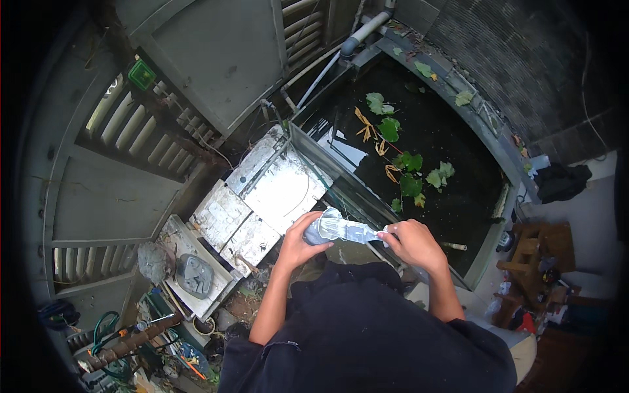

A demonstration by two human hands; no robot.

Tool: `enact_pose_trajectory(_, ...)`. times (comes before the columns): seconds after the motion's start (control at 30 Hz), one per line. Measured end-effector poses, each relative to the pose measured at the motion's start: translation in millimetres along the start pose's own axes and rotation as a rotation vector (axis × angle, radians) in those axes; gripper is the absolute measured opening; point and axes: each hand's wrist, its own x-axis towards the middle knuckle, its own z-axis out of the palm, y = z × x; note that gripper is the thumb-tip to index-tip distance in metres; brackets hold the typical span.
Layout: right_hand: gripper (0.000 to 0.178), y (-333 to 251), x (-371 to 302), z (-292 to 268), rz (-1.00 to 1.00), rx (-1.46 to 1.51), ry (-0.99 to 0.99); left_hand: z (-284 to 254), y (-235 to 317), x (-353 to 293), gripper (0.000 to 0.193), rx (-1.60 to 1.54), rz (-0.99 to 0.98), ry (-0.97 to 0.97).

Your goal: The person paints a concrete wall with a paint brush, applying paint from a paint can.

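My left hand (301, 241) is curled round a pale, see-through plastic cup-like container (325, 226) with whitish streaks, tilted toward the right. A crumpled, pale clear plastic bag (357, 232) stretches from the container's mouth across to my right hand (411, 241). There my fingers are closed, pinching the far end of the plastic. Whether the bag is attached to the container or comes out of it, I cannot tell. Both hands are held in front of my dark shirt, near the corner of a pond tank.
A dark-water pond tank (468, 105) with green and yellowed leaves (411, 185) lies ahead right. White, stained panels (249, 239) are to the left, beside a grey tub lid (194, 275) and a rough stone (154, 262). Hoses and clutter lie lower left; a wooden stool (540, 255) stands right.
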Motion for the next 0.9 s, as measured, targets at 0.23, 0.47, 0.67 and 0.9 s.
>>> enact_pose_trajectory(0.23,0.040,13,142,-36,-0.218,0.206,-0.414,-35,-1,22,0.071,0.014,-0.138,0.311)
enact_pose_trajectory(0.47,0.036,-1,268,-73,-0.091,0.565,-0.742,-48,-23,52,0.076,-0.197,-0.214,0.700)
enact_pose_trajectory(0.67,0.036,-54,383,-112,-0.133,0.961,-0.436,-75,18,69,0.078,-0.330,-0.159,0.970)
enact_pose_trajectory(0.9,0.026,-162,571,-151,-0.686,0.622,0.576,-81,50,45,0.078,-0.233,-0.121,1.240)
